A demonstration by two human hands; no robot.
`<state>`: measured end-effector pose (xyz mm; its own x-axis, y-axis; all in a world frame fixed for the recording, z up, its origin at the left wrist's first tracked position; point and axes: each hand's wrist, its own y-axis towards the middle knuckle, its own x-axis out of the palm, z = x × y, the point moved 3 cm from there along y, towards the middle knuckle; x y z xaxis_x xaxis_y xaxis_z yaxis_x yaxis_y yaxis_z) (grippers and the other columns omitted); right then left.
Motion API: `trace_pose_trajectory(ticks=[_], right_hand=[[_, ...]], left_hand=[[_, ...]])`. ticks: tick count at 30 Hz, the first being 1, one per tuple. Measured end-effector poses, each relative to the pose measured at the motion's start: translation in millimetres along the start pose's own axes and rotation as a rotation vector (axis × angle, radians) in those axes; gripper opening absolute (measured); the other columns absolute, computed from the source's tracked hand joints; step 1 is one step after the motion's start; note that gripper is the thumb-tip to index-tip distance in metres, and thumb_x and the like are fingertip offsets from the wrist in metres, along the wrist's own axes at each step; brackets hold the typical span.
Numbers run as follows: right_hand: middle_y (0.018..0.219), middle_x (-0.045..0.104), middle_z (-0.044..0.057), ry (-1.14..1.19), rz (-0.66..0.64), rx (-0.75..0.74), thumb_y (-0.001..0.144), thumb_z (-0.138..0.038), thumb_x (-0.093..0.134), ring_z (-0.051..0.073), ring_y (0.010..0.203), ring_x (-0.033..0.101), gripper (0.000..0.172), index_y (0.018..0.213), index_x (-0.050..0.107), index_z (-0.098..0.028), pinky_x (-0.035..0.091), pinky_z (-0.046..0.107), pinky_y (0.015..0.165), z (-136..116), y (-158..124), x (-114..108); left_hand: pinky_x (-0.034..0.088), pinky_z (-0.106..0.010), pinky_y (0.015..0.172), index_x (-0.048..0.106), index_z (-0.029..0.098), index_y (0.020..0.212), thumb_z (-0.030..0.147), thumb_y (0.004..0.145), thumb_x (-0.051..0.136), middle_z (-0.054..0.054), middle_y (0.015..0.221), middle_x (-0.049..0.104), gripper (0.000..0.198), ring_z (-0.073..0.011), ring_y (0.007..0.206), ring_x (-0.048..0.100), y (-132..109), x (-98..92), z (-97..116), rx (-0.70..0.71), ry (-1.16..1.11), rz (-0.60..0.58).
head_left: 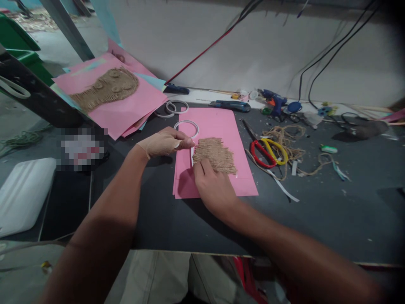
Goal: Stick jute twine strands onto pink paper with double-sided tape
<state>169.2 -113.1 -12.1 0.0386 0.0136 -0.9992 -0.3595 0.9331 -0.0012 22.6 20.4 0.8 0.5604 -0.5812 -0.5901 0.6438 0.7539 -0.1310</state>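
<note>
A rough-edged piece of burlap lies on a pink paper sheet in the middle of the dark table. My right hand presses on its lower left edge. My left hand, wearing a thin beige covering, pinches the top of a narrow white strip running along the burlap's left side. Just beyond those fingers, a roll of white tape rests on the pink sheet. I cannot tell whether the strip is tape.
Red-and-yellow-handled scissors and loose twine lie to the right. A glue gun and a utility knife sit behind. Tape rolls and pink sheets bearing a burlap shape lie back left. The table's front edge runs below my arms.
</note>
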Motion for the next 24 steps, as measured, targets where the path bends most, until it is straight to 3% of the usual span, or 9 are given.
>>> trace_pose_trajectory(ticks=[5, 9, 13, 18, 24], right_hand=[[0.112, 0.07, 0.014, 0.374, 0.068, 0.113, 0.107, -0.024, 0.047, 0.025, 0.095, 0.07, 0.023, 0.114, 0.065, -0.01, 0.054, 0.036, 0.076, 16, 5, 2], [0.112, 0.071, 0.013, 0.507, 0.065, 0.102, 0.104, -0.027, 0.056, 0.024, 0.098, 0.067, 0.021, 0.112, 0.066, -0.01, 0.051, 0.036, 0.081, 21, 7, 1], [0.115, 0.069, 0.013, 0.44, 0.074, 0.092, 0.106, -0.028, 0.053, 0.023, 0.099, 0.066, 0.024, 0.114, 0.067, -0.011, 0.049, 0.035, 0.078, 20, 7, 4], [0.122, 0.066, 0.013, 0.198, 0.104, 0.014, 0.108, -0.022, 0.04, 0.023, 0.096, 0.068, 0.031, 0.121, 0.067, -0.016, 0.044, 0.033, 0.064, 16, 7, 10], [0.13, 0.064, 0.017, 0.036, -0.046, -0.04, 0.103, -0.009, 0.034, 0.025, 0.089, 0.071, 0.039, 0.126, 0.065, -0.014, 0.045, 0.034, 0.058, 10, 8, 0]], left_hand=[[0.048, -0.034, 0.073, 0.081, 0.016, 0.095, 0.061, 0.086, 0.067, -0.008, 0.089, 0.075, 0.048, -0.0217, 0.084, 0.064, 1, -1.1, -4, -0.014, 0.023, -0.002], [0.048, -0.035, 0.073, 0.081, 0.017, 0.098, 0.06, 0.086, 0.067, -0.007, 0.089, 0.075, 0.047, -0.0214, 0.083, 0.063, 2, -1.3, -7, -0.02, 0.017, -0.001], [0.048, -0.035, 0.073, 0.081, 0.019, 0.098, 0.057, 0.087, 0.068, -0.008, 0.09, 0.075, 0.042, -0.0208, 0.082, 0.063, 2, -0.7, -8, -0.019, 0.01, -0.001], [0.047, -0.035, 0.072, 0.081, 0.018, 0.093, 0.061, 0.085, 0.068, -0.008, 0.09, 0.075, 0.046, -0.0214, 0.082, 0.063, 2, -0.6, -7, -0.011, 0.014, 0.004], [0.047, -0.035, 0.073, 0.081, 0.018, 0.088, 0.062, 0.084, 0.068, -0.008, 0.087, 0.075, 0.046, -0.0221, 0.083, 0.063, 2, -1.2, -7, -0.004, 0.03, 0.006]])
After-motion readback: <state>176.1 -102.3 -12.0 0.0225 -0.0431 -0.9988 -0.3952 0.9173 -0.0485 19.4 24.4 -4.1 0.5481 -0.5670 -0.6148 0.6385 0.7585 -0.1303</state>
